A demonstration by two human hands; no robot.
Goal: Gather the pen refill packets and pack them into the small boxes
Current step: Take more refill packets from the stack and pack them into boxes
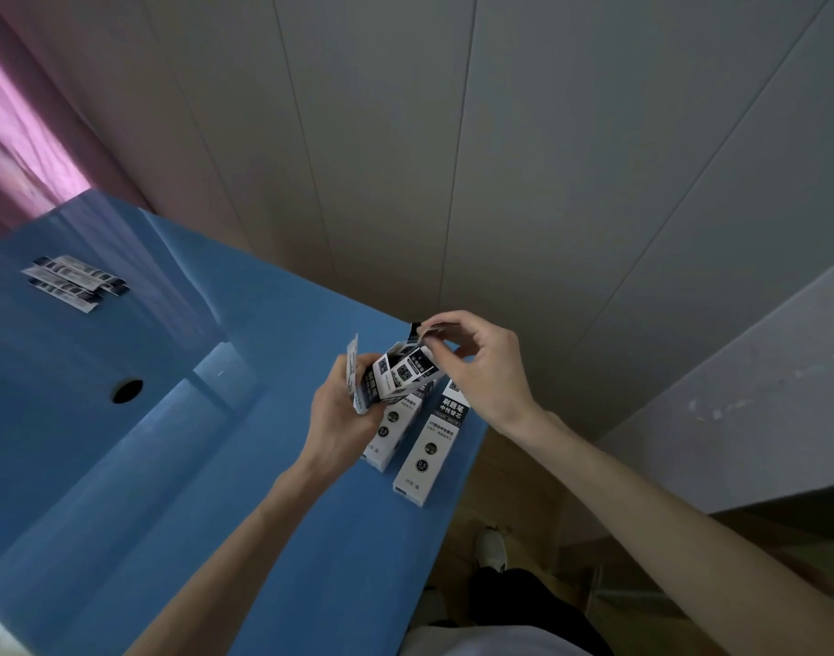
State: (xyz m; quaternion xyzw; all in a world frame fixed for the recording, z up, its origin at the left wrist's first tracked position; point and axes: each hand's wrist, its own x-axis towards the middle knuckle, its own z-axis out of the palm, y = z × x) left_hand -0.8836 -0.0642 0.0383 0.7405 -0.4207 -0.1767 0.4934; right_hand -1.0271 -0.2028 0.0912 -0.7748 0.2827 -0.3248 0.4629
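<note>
My left hand grips a small black-and-white box upright above the blue table, with refill packets sticking up along its left side. My right hand pinches the box's open top flap between thumb and fingers. Two more small boxes, one to the right and one partly behind my left hand, lie flat on the table just below. A loose pile of refill packets lies at the table's far left.
The blue table has a round cable hole left of my hands, and its right edge runs close beside the boxes. A panelled wall stands behind. A pink curtain hangs at the left. My shoe shows on the floor.
</note>
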